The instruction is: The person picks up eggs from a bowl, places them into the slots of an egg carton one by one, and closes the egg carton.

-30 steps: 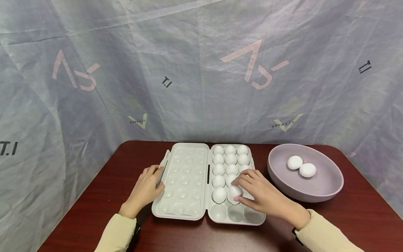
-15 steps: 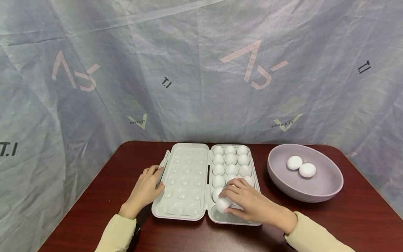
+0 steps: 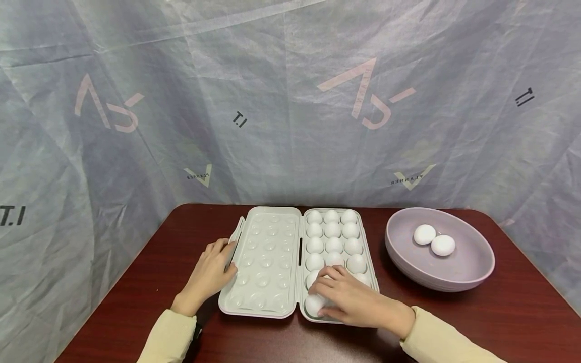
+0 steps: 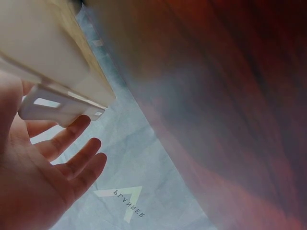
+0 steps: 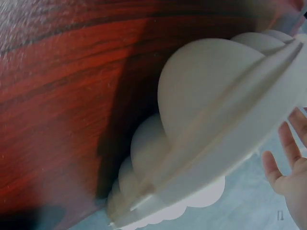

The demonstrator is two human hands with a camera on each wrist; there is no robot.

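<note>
In the head view, a white plastic egg tray (image 3: 300, 316) lies unfolded, its dimpled lid (image 3: 268, 245) to the left. Rows of white eggs fill the right half. My right hand (image 3: 345, 297) pinches an egg (image 3: 314, 305) in the front-left pocket, thumb on its near side, fingers over the top; the hand covers the pockets beside it. My left hand (image 3: 210, 269) is at the lid's left edge. In the left wrist view its fingers are loosely bent and spread, one touching the slotted latch flap (image 4: 53, 106). The right wrist view shows the tray's rounded underside (image 5: 211, 81).
A mauve bowl (image 3: 472, 262) with two white eggs (image 3: 424, 234) in it stands right of the tray. All rests on a dark red-brown wooden table (image 3: 150, 282). Grey printed cloth (image 3: 290, 126) hangs behind the table's far edge.
My right hand has carried the egg left and toward me, from above the middle column down into the front-left pocket. The left hand has stayed at the lid edge.
</note>
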